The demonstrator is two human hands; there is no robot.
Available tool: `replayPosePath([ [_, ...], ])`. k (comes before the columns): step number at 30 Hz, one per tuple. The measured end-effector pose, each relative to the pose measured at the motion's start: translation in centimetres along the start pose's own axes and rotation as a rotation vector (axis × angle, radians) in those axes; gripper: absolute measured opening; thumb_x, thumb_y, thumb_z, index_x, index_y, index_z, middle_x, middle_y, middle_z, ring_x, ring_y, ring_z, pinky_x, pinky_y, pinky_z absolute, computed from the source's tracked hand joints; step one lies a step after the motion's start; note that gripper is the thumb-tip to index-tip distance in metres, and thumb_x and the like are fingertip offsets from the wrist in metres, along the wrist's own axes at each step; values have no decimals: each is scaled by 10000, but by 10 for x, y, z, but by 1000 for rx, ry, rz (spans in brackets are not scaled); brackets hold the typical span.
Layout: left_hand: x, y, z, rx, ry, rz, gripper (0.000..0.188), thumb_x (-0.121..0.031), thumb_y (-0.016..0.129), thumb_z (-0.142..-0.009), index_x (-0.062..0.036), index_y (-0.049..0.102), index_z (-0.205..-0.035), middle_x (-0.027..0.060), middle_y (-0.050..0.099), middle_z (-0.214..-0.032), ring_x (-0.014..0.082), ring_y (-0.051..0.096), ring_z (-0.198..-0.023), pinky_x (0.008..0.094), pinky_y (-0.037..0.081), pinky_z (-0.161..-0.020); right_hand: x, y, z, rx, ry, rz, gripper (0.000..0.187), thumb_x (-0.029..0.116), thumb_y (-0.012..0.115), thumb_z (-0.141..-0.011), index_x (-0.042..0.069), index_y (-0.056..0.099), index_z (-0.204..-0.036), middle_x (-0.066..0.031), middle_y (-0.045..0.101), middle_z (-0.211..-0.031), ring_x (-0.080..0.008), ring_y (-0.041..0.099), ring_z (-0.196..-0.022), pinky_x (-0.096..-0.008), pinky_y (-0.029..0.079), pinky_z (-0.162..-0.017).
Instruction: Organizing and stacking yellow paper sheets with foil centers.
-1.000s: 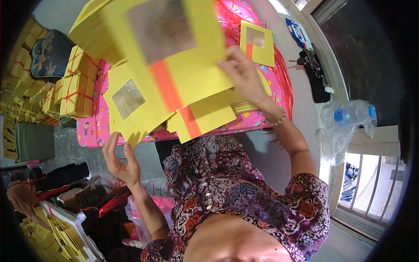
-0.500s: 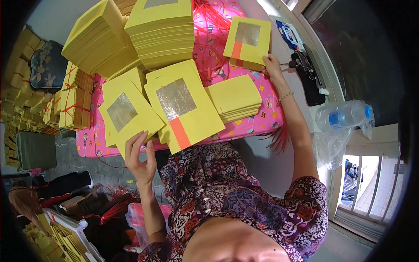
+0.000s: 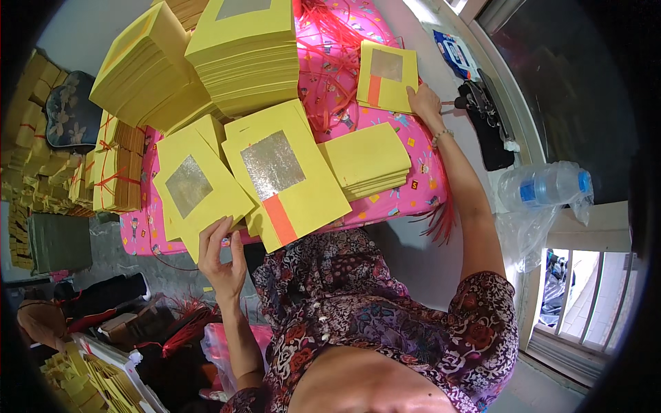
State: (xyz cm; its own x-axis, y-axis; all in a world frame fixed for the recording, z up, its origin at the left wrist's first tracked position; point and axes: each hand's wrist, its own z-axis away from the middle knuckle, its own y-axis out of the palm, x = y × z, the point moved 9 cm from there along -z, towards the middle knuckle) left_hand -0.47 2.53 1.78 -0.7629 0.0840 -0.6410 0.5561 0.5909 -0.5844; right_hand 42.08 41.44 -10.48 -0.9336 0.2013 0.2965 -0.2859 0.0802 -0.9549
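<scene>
My right hand point(image 3: 425, 103) reaches to the far right of the table and grips the right edge of a small pile of yellow joss paper point(image 3: 392, 86) with a silver foil square and an orange strip. My left hand point(image 3: 222, 260) is by the front corner of a tilted joss paper sheet point(image 3: 213, 210) with a silver square. Its thumb and fingers are apart, and the fingertips touch or nearly touch the sheet's edge. Between the hands lies a joss paper pile point(image 3: 313, 196) whose top sheet has a silver square and an orange strip. Beside it is a pile of plain yellow folded paper point(image 3: 368, 155).
Tall yellow paper stacks point(image 3: 241, 69) stand at the back of the pink patterned table point(image 3: 427, 179). Red strings point(image 3: 334, 82) lie behind. Tied bundles point(image 3: 118, 182) are at left. On the right ledge are a black pouch point(image 3: 490, 131) and a plastic bottle point(image 3: 551, 186).
The joss paper in my right hand has come down flat onto the table at the far right. My left hand has barely moved. The view has shifted slightly.
</scene>
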Motion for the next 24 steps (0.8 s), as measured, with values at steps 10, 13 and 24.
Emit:
replayPosePath([
  [10,3,3,3,15,-10,14,262,25,635,-793,-45,659,-1044,123,633,-980,245,625,-901,324,491,-771,-34,28,-48,-47,94,-152,442,429,571,-801,8,695,-853,-169,690,-865,-333,662,-828,-412,492,-746],
  [13,0,0,3,4,17,-21,267,27,637,-791,-46,658,-1046,118,633,-975,239,626,-890,312,494,-741,-18,31,-41,-3,21,-340,354,366,607,-781,30,709,-736,-142,691,-765,-302,664,-739,-389,488,-697],
  [24,-11,5,-7,-6,35,81,277,57,621,-796,-34,652,-1056,114,630,-957,189,615,-806,274,489,-676,46,-75,37,-458,-250,-491,202,152,494,-902,24,439,-1048,-216,626,-904,-404,609,-836,-486,454,-734],
])
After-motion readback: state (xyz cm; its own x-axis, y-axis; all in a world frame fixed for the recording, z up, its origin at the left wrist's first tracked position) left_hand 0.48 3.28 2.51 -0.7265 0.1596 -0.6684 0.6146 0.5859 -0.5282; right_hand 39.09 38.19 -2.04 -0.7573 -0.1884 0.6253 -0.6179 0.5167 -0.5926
